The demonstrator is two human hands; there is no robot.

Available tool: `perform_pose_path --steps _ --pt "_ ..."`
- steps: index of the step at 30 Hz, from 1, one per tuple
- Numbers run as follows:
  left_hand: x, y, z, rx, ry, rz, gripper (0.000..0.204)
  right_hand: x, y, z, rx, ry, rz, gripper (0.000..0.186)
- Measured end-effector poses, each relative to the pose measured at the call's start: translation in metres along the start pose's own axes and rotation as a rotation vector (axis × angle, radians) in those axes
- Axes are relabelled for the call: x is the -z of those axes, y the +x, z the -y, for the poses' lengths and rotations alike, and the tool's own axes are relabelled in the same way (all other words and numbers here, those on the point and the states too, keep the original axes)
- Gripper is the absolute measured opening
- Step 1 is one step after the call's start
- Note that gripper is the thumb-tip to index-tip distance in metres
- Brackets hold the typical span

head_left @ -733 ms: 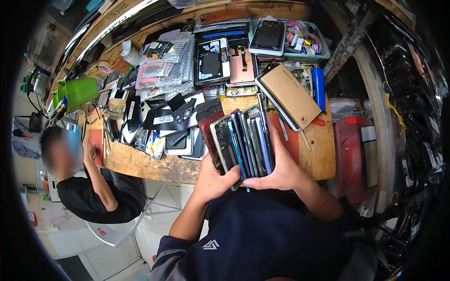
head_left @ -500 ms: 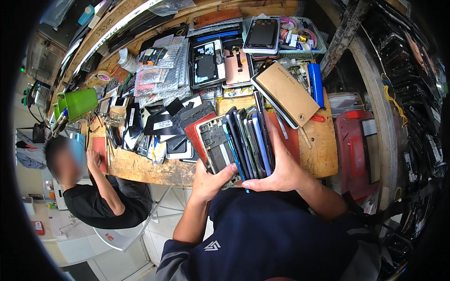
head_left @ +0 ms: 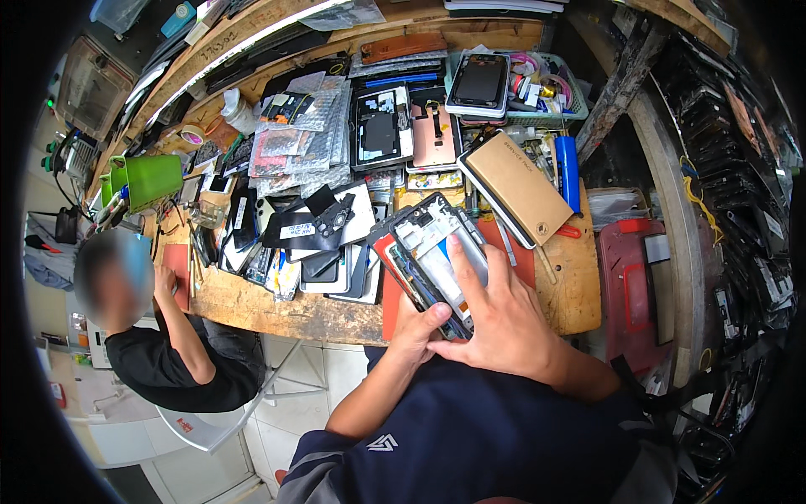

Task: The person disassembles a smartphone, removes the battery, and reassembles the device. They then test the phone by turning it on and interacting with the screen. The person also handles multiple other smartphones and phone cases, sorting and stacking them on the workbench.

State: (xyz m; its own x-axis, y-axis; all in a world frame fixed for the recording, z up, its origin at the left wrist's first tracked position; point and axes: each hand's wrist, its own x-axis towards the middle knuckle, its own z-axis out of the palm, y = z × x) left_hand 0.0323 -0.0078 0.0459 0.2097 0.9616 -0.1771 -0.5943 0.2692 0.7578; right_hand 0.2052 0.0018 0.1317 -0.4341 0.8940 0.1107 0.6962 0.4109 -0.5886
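A stack of phone frames is between my hands above the near edge of the workbench. The top one is a bare mid-frame with a silvery inner face and a strip of blue. Red and dark edges of the others show along its left side. My left hand grips the stack from below and the left, thumb along its near edge. Across the right side lies my right hand, its fingers over the top frame and its thumb at the near edge. A red-brown mat shows partly beneath.
A gold box lies right of the stack, near a blue cylinder. Bubble-wrapped packets, tablet parts and a basket crowd the back. Loose phone parts lie left. A seated person works at far left.
The fanned-out frames have been brought together and tilted flatter, with a silvery mid-frame now facing up. My right hand has moved from the stack's side to over its top. A dark part now lies on the left pile.
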Motion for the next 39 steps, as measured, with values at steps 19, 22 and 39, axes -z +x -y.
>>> perform_pose_path --steps 19,22,39 --pt "0.036 -0.08 -0.027 0.256 0.0 0.064 0.077 -0.06 -0.05 -0.049 -0.438 1.891 0.408 0.074" --pt "0.042 -0.087 -0.051 0.317 0.325 0.073 0.052 -0.065 -0.054 -0.054 -0.413 1.953 0.415 0.073" --pt "0.07 -0.083 -0.067 0.015 0.069 -0.152 0.067 -0.065 -0.08 -0.081 -0.474 1.867 0.345 0.084"
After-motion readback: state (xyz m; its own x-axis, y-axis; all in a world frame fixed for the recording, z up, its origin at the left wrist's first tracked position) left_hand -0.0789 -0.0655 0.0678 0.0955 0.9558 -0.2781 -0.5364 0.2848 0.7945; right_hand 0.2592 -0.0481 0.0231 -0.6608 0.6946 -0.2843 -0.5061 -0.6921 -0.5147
